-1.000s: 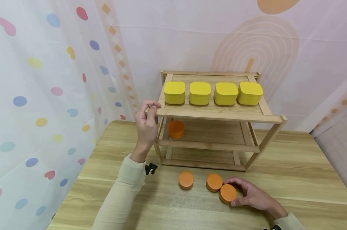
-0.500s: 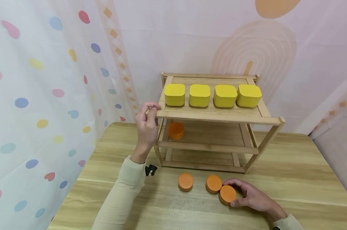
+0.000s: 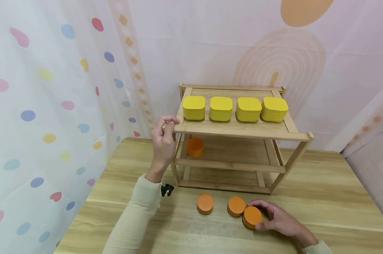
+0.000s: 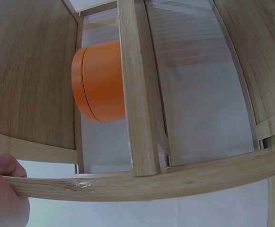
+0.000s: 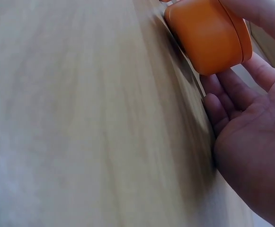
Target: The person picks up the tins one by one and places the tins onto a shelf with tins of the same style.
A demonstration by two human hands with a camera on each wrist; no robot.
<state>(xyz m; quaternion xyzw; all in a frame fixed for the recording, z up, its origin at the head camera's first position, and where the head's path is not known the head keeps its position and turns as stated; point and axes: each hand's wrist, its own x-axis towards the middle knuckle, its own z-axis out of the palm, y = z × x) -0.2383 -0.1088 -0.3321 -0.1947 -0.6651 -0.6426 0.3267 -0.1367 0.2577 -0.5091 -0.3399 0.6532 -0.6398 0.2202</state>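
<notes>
Fingers [image 3: 262,203] of the right hand [image 3: 279,220] are pinching an orange tub [image 3: 252,216] at lower right while the left hand [image 3: 163,143] is gripping a wooden rack [image 3: 239,131] at centre, likely the grasping step, any lift needing to clear the adjacent tub [image 3: 236,205].

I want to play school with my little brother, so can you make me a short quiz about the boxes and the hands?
1. Counting: How many yellow boxes stand on the top shelf of the rack?
2. True or false: The right hand holds a yellow box.
3. Pick one: What does the left hand grip?
A) a yellow box
B) the rack
C) nothing

Key:
1. Four
2. False; it holds a round orange box.
3. B
</notes>
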